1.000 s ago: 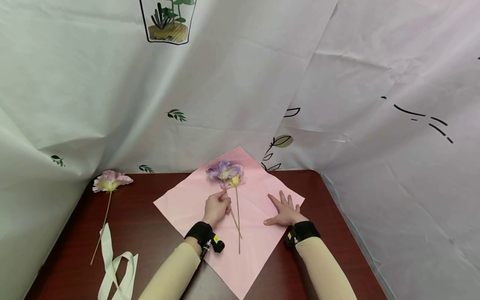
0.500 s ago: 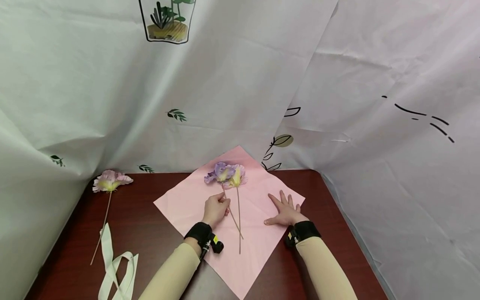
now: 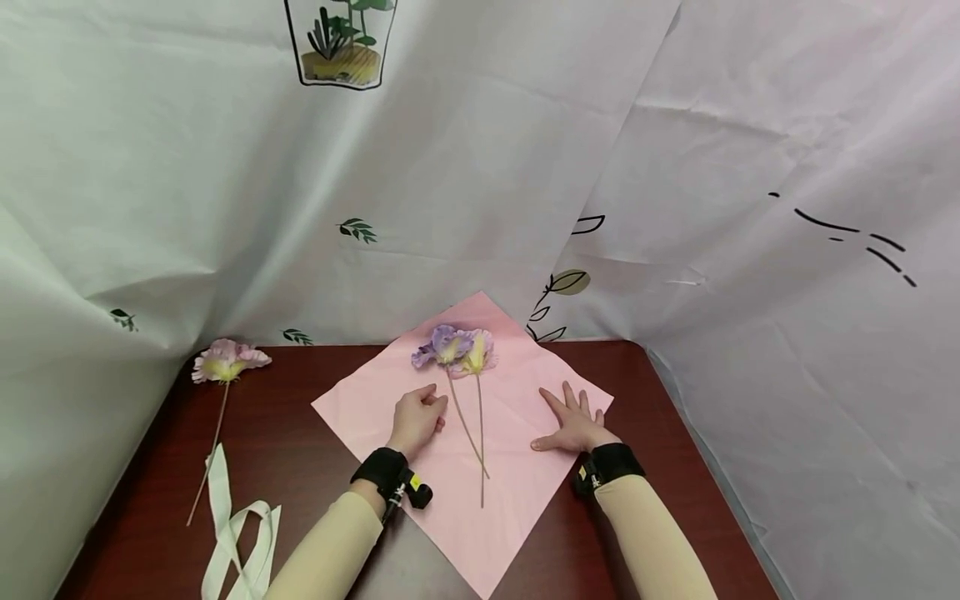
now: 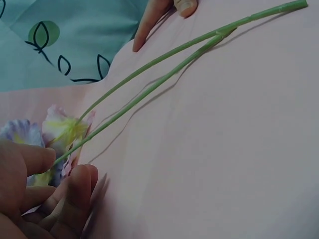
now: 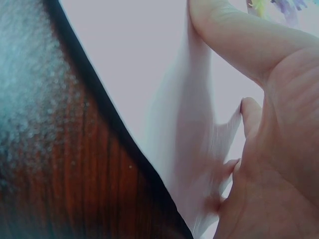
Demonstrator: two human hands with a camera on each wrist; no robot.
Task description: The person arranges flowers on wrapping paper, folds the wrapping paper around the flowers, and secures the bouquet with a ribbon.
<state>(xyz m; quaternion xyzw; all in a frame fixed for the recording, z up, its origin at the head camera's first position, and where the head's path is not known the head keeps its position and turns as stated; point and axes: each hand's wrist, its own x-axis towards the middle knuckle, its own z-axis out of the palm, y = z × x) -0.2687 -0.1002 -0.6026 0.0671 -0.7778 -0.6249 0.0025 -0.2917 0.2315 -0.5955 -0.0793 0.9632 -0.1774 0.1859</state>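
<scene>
Two artificial flowers lie on a square of pink wrapping paper (image 3: pixel 480 542). The purple flower (image 3: pixel 442 345) overlaps the pink-and-yellow flower (image 3: pixel 482 357), and their thin stems cross near the lower ends. Just left of the purple flower's stem is my left hand (image 3: pixel 417 418), its fingers loosely bent. In the left wrist view, its thumb and fingertips are apart beside the green stem (image 4: pixel 142 97), with nothing between them. My right hand (image 3: pixel 574 427) rests with fingers spread on the right side of the paper.
A third flower (image 3: pixel 227 362), pale pink, lies at the table's left side. Near its stem is a looped white ribbon (image 3: pixel 264 542). A printed white cloth (image 3: pixel 465 167) hangs behind the dark red table (image 3: pixel 337 475).
My left hand has let go of the purple flower's stem and drawn back to the left. The purple flower has come down slightly left, beside the pink one. My right hand stays in place.
</scene>
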